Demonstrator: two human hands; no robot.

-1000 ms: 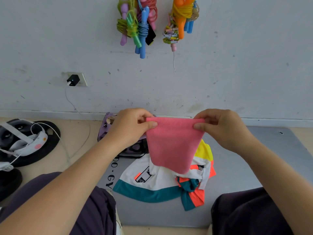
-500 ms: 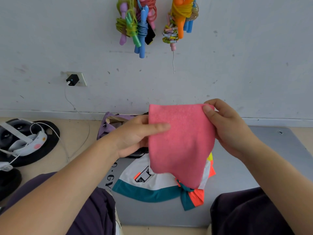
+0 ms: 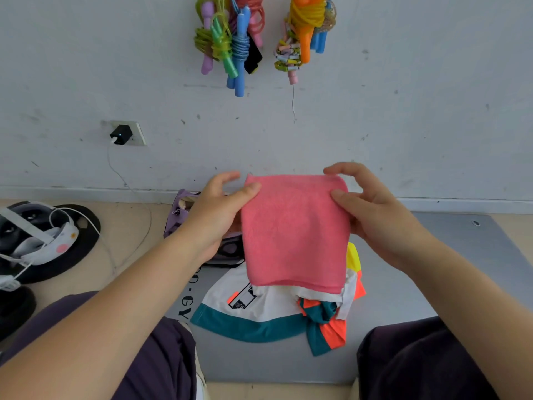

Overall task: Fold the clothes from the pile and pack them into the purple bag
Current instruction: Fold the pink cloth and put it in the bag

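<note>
One pink cloth (image 3: pixel 294 232), folded, flat; left hand (image 3: pixel 215 217) and right hand (image 3: pixel 375 215) pinch its sides, thumbs in front. One shirt (image 3: pixel 268 310) below, one bag (image 3: pixel 184 209).

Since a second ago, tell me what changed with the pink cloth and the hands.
The pink cloth was raised slightly and now hangs squarer and wider. Both hands regripped: the left hand and right hand shifted from pinching the top corners to holding the side edges with thumbs in front. The clothes pile and purple bag stayed put.
</note>
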